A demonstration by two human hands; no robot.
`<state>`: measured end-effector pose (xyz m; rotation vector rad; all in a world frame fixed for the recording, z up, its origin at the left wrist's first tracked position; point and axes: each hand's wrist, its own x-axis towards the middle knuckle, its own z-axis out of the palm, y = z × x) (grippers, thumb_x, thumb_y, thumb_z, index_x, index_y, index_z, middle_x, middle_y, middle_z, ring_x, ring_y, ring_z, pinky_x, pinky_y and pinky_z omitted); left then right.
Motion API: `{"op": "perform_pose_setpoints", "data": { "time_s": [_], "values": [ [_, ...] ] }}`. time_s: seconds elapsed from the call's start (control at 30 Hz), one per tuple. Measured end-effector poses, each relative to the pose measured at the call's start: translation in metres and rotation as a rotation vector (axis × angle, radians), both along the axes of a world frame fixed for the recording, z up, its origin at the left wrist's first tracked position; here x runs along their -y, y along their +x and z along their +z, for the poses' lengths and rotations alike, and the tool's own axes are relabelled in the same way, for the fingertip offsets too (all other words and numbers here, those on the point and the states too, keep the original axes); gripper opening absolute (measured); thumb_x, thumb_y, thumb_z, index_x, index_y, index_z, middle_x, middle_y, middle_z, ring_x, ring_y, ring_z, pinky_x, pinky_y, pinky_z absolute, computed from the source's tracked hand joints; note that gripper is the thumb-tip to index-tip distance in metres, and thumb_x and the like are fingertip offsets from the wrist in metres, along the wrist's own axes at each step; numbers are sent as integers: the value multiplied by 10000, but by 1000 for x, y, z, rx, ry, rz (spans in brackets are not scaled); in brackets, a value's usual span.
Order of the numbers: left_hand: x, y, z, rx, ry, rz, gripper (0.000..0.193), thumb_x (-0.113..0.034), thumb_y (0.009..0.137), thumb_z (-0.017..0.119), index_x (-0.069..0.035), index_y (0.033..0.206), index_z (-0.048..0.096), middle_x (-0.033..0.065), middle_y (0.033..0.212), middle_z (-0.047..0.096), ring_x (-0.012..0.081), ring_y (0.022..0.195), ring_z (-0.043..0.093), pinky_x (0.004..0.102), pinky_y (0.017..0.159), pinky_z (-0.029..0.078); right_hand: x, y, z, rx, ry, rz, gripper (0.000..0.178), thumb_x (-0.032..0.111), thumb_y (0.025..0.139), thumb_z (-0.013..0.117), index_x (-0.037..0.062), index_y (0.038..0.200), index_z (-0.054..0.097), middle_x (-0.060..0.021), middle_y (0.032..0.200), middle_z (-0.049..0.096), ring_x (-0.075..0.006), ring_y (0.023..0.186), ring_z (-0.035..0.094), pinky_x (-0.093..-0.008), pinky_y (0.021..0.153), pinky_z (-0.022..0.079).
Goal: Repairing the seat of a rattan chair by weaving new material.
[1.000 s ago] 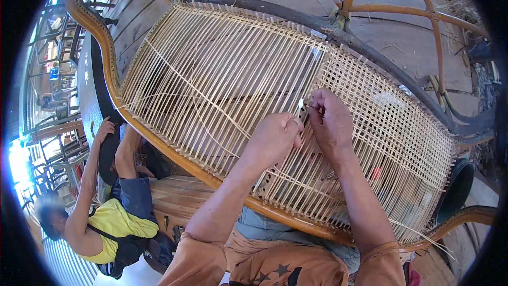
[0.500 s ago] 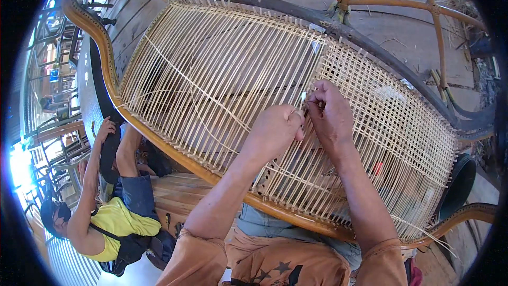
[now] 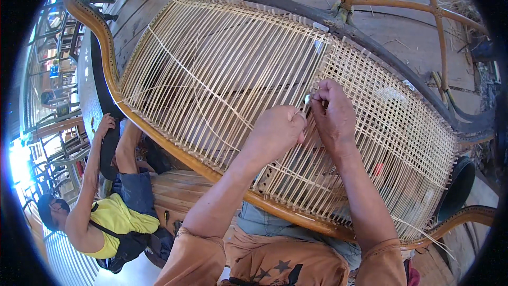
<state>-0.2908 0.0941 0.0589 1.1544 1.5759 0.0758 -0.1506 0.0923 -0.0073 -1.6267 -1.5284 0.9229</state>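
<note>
A cane panel (image 3: 211,53) of pale, parallel strands stretches across a curved wooden frame (image 3: 164,150). Its right part is woven into an open grid (image 3: 389,98). At the grid's left edge, my left hand (image 3: 279,130) is closed with its fingers curled over a cane strand, though the fingertips are partly hidden. Just right of it and slightly farther away, my right hand (image 3: 334,116) pinches at the strands with thumb and forefinger. A small gap parts the two hands. One loose cane strand (image 3: 196,78) runs diagonally over the panel's left part.
Small pegs line the frame's edges. A dark rail (image 3: 254,1) borders the panel's far side, with rattan poles (image 3: 391,3) beyond. At the lower left another person in a yellow top (image 3: 119,217) sits near wooden planks (image 3: 177,190). A dark round container (image 3: 459,185) stands at the right.
Both hands stay at the grid's edge, with only slight shifts of the fingers. The other person at the left has moved their head a little.
</note>
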Motion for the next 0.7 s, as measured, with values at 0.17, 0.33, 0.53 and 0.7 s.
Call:
{"op": "perform_pose_setpoints", "data": {
  "time_s": [0.17,0.33,0.53,0.7],
  "values": [
    [12,-7,17,139,18,141,233,-165,910,490,-4,867,652,17,622,588,63,499,478,222,463,371,0,-3,2,6,18,-32,230,64,777,674,68,955,528,-105,777,625,-317,698,619,-405,617,486],
    [33,-25,56,227,42,354,229,-161,919,501,3,874,654,10,621,582,50,513,466,207,466,353,0,1,3,149,75,29,146,78,793,676,55,861,548,-114,765,614,-320,718,594,-400,639,482],
    [61,-43,67,341,65,417,223,-163,935,523,17,873,639,9,635,586,34,528,450,220,489,377,3,-1,1,264,171,94,129,72,813,658,97,939,647,-109,877,650,-288,795,607,-372,685,502],
    [63,-53,69,389,28,436,209,-129,948,504,21,896,640,12,650,582,41,564,482,203,519,394,5,-1,0,289,138,100,166,55,809,645,93,971,653,-120,914,655,-287,836,622,-359,737,520]
  ]
}}
